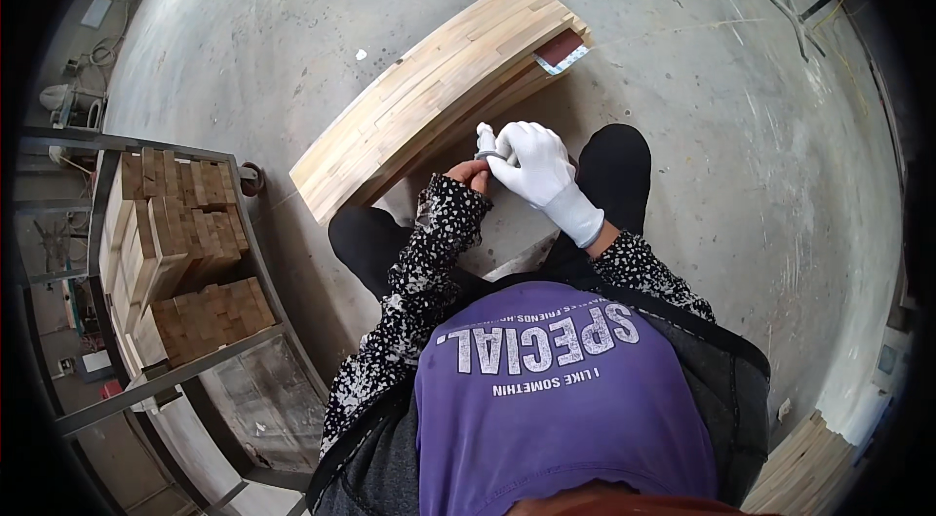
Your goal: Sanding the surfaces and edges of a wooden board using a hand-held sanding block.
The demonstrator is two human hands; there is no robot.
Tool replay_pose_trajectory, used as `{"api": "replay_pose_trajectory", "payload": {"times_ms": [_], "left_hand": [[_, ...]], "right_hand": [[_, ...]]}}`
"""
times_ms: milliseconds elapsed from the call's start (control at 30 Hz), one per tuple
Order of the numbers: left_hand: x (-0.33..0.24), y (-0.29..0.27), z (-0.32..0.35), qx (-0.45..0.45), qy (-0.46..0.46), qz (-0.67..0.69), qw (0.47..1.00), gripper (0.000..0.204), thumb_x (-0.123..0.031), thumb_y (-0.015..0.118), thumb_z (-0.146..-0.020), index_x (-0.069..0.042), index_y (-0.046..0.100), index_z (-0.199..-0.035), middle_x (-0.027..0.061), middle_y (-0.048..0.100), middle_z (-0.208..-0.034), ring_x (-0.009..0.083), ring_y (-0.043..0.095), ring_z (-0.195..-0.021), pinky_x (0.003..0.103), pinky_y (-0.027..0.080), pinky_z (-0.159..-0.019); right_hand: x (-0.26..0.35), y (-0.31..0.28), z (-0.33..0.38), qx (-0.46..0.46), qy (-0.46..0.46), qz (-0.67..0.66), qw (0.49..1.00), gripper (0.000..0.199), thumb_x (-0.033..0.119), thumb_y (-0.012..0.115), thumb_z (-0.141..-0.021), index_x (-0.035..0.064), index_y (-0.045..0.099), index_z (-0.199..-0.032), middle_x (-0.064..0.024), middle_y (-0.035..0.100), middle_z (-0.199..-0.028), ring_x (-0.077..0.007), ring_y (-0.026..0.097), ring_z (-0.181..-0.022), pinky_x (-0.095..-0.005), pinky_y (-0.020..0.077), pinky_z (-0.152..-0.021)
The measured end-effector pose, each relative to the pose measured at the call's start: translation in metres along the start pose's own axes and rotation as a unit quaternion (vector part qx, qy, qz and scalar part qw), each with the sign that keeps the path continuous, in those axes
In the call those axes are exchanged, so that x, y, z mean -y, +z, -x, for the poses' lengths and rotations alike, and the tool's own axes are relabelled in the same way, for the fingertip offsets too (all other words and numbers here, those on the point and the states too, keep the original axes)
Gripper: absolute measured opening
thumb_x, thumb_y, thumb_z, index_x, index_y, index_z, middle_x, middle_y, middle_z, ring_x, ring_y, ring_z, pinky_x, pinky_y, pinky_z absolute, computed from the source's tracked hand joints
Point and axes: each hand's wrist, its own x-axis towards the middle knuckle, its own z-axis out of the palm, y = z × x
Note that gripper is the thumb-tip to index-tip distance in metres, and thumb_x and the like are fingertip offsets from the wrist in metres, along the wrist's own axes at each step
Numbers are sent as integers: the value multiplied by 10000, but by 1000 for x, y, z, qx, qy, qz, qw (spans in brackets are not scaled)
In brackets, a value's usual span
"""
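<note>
My left hand [469, 172] is bare, with its fingers bent around the lower end of a small white cloth piece, which looks like a glove [487, 139] with a grey edge. Against it from the right comes my right hand [535, 165], in a white knitted glove, fingers curled and pinching at the same piece. The piece's far side and my right fingertips are partly hidden. Both hands meet between my knees, just on the near side of a long panel of light wood strips [419, 92] that lies slanted across the floor.
On the panel's right end lie a dark red rectangular piece [559, 47] and a blue-white patterned strip [564, 60]. At the left stands a metal-framed cart [180, 375] loaded with stacked wood blocks [216, 321]. More wood strips [804, 467] lie at lower right; a metal stand [799, 20] is far right.
</note>
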Motion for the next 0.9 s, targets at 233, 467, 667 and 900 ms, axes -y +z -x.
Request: {"api": "replay_pose_trajectory", "payload": {"times_ms": [233,467,667,900], "left_hand": [[37,2,-20,68,23,171,983,520,-88,593,-899,56,419,-1368,166,572,-1283,216,555,-1182,326,432,-1015],[107,30,-65,49,-174,619,764,573,-16,564,-827,34,385,-1369,237,500,-1293,343,471,-1258,474,345,-1105],[97,67,-57,230,-72,570,785,445,-93,612,-825,-15,539,-1256,173,650,-1102,303,605,-1080,413,454,-979],[26,15,-39,130,-80,-368,917,365,-111,661,-819,-85,625,-1182,121,669,-1111,236,656,-991,338,530,-863]], "right_hand": [[-3,15,22,-5,3,-17,1000,209,143,715,-717,90,515,-692,-50,542,-657,-267,562,-639,-422,444,-598],[-11,4,25,95,143,-91,981,171,220,684,-749,86,579,-762,-82,620,-740,-307,618,-728,-421,492,-702],[-25,5,27,98,99,-7,990,168,230,668,-759,94,570,-743,-84,607,-783,-299,599,-806,-435,472,-724],[-15,19,44,173,45,30,983,164,221,658,-736,77,581,-720,-120,637,-725,-305,643,-748,-454,497,-706]]}}
